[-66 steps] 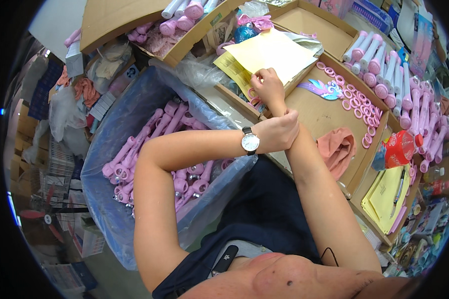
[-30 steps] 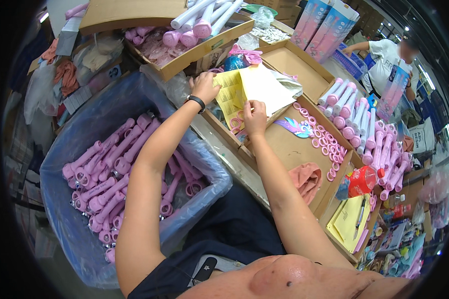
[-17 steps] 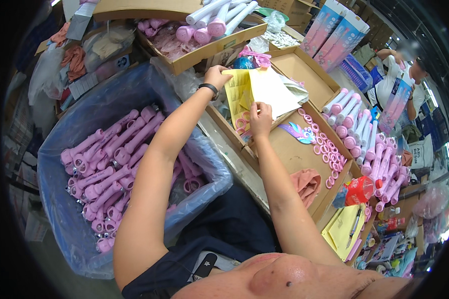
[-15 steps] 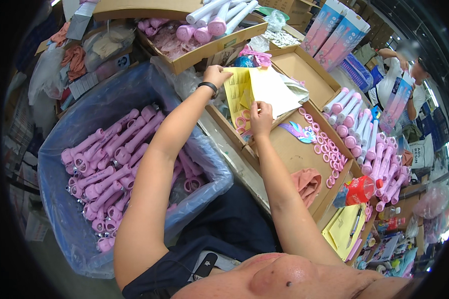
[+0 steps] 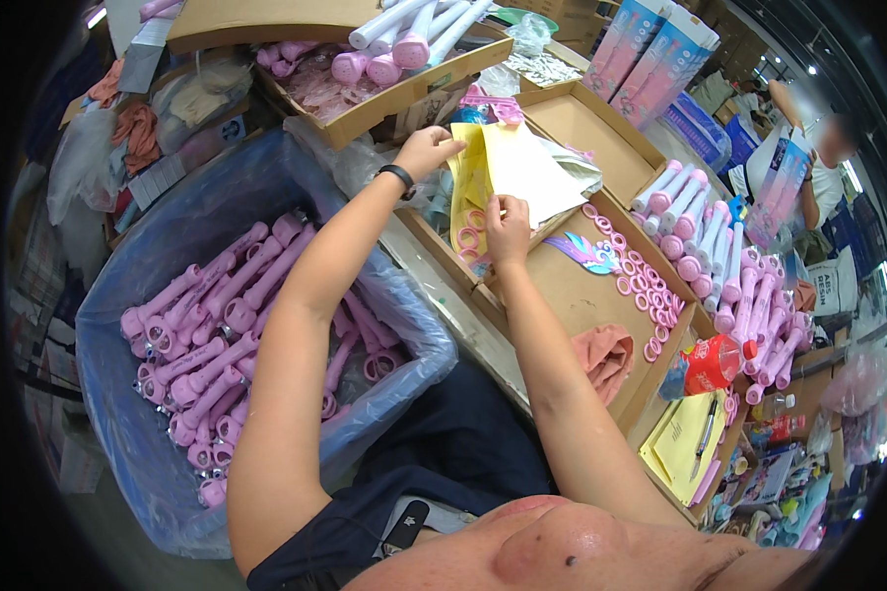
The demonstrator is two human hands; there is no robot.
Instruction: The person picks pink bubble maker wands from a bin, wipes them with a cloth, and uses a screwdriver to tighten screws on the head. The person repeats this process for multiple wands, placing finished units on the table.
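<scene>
**Two bare hands separating a sheet from a stack of yellow papers**

Seen from above, a person leans over a cluttered packing bench. The left hand reaches forward with a dark band at the wrist, its fingers curled and closed on the upper left corner of a stack of yellow paper sheets. The right hand rests lower on the same stack, fingertips pinched lightly at the sheet's near edge; how many sheets it has caught cannot be told.

The sheets lie inside a shallow cardboard tray just ahead of the person, partly fanned, with the front one lifted off those behind it. Their long axis runs from the person's near left toward the far right, with the free corner pointing away to the right, toward a row of pink and white tubes.

By the look of it, the step in hand is peeling one sheet free. The next move probably calls for a careful thumb slide, so that only a single sheet comes away (thin paper clings).

To the left, a blue plastic-lined bin holds many pink handled toys. Loose pink rings lie scattered in the tray, just right of the papers.
</scene>
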